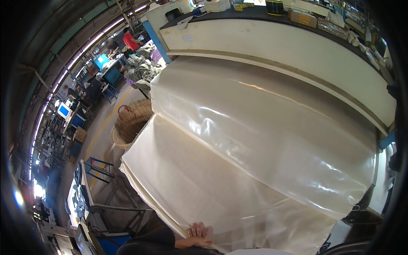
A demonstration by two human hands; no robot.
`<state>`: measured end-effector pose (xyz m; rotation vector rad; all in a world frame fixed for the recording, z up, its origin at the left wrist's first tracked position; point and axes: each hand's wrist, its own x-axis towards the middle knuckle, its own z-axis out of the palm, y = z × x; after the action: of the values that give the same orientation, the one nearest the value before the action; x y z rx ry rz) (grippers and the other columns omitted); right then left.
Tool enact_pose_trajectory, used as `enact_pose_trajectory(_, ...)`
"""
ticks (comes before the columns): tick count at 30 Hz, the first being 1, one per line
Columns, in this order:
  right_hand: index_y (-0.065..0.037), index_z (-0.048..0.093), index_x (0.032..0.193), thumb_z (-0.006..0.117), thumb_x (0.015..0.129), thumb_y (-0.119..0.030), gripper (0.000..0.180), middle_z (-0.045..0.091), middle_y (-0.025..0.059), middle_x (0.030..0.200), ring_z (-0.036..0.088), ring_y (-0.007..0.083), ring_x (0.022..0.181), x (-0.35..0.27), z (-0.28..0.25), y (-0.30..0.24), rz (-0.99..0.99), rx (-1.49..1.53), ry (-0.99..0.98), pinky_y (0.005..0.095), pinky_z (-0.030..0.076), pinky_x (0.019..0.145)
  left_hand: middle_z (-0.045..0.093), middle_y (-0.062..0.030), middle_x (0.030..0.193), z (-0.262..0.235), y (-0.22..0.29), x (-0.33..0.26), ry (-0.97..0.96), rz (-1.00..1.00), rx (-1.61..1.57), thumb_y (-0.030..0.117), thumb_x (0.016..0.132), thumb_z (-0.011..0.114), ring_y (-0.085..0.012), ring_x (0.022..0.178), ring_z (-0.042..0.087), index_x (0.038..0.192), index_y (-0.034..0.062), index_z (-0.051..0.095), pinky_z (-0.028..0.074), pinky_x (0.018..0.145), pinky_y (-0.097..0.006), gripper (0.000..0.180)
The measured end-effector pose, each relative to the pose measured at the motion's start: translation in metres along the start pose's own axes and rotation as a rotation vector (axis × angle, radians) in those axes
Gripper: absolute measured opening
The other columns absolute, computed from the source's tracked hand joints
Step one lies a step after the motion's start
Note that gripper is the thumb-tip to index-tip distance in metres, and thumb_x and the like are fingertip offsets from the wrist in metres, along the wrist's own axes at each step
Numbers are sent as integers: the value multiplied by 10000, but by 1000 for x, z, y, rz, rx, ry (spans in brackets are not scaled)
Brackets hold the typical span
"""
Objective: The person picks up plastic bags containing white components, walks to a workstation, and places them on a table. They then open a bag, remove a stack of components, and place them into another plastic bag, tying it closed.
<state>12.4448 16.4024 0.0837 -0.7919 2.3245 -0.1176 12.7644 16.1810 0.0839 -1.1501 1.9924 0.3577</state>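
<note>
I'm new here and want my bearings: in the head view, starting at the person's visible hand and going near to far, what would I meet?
Left hand → matte cream sheet → glossy pale sheet → white front panel → dark worktop.

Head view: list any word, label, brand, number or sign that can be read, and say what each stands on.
No text can be read.
Small pale label on the long white panel: too small to read.
Lit screen at far left: too small and blurred.
Brown carton near the top edge: any print is too blurred.
Cream sheet under the left hand: no print visible.
</note>
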Motion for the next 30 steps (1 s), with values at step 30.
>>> enact_pose_trajectory(30, -138, 770, 902, 514, 949, -674, 596, 737, 171, 867, 706, 389, 857, 3, 14, 15, 8, -11, -146, 501, 528, 785, -265, -266, 1654, -13, 5, -2, -45, -37, -24, 881, 830, 430, -588, 1461, -276, 1660, 312, -17, -86, 1150, -724, 1101)
